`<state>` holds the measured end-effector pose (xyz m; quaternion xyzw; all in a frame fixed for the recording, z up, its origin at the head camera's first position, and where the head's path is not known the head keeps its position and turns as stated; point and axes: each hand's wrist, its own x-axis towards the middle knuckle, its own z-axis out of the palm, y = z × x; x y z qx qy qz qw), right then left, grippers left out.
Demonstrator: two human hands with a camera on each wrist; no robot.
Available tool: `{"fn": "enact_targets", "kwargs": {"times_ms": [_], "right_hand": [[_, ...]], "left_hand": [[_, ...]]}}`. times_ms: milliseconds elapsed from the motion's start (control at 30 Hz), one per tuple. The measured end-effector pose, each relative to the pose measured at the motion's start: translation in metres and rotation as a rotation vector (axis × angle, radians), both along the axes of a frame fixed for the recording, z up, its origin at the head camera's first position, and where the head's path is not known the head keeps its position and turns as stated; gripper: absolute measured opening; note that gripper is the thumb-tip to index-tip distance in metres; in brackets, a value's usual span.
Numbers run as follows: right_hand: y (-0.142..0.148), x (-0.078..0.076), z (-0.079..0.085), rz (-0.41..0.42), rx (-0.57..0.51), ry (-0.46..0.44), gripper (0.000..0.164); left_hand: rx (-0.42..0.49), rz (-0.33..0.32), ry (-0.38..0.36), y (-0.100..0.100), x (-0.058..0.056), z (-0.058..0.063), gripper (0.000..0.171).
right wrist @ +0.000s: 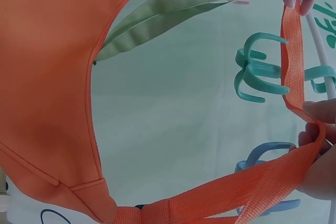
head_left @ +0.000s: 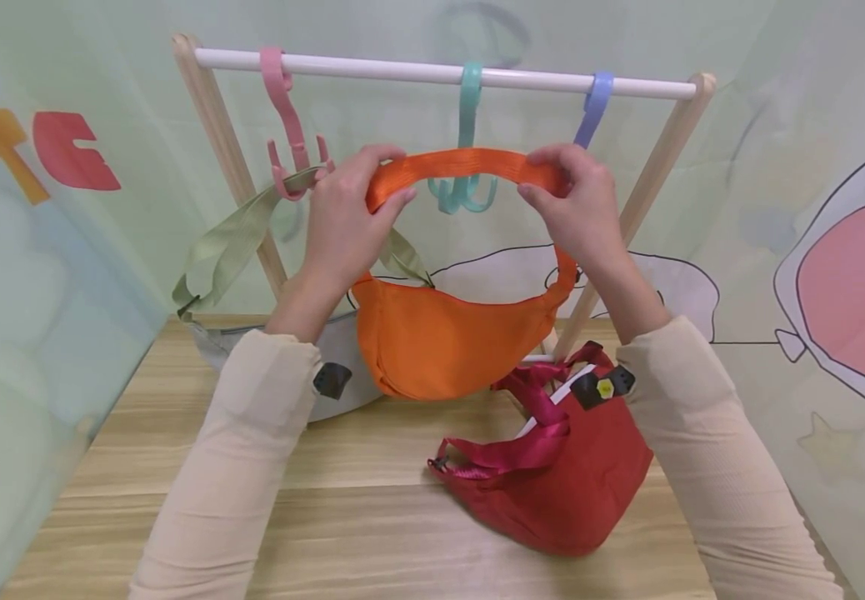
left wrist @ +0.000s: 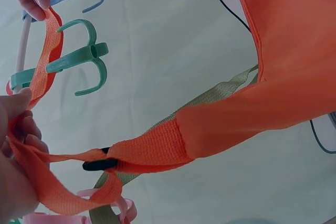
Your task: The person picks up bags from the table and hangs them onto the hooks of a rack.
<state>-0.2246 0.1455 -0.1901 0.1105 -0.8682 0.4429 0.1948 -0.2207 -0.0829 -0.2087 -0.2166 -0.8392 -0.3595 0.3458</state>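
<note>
An orange shoulder bag [head_left: 455, 342] hangs in the air from its orange strap [head_left: 470, 162], which both hands hold up. My left hand [head_left: 346, 208] pinches the strap's left part between thumb and fingers. At the other side my right hand [head_left: 578, 200] grips it the same way. Between the hands the strap runs level, in front of a teal hook [head_left: 468, 125]. In the right wrist view the teal prongs [right wrist: 257, 72] are close to the strap [right wrist: 292, 51]; whether they touch I cannot tell. A black buckle [left wrist: 100, 164] shows near the left hand.
A white rail on wooden posts [head_left: 661, 158] carries the teal hook, a pink hook [head_left: 286, 125] and a blue hook [head_left: 594, 108]. From the pink one hangs a grey bag [head_left: 342, 408] by its green strap [head_left: 226, 242]. A red bag [head_left: 590, 475] lies on the wooden table [head_left: 372, 517].
</note>
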Motion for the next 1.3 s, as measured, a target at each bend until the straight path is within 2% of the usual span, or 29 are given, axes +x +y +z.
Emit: {"fn": "enact_targets", "kwargs": {"times_ms": [800,1033,1300], "right_hand": [[0.005,0.000,-0.010,0.011,0.008,0.006,0.030],[0.005,0.001,-0.013,0.022,0.001,0.002,0.030],[0.005,0.001,-0.016,0.032,0.012,-0.019,0.031]], "left_hand": [[-0.009,-0.025,-0.037,-0.001,0.001,-0.008,0.035],[0.002,-0.032,-0.010,-0.002,0.002,-0.011,0.036],[0.013,-0.038,-0.011,-0.003,0.003,-0.016,0.036]]}}
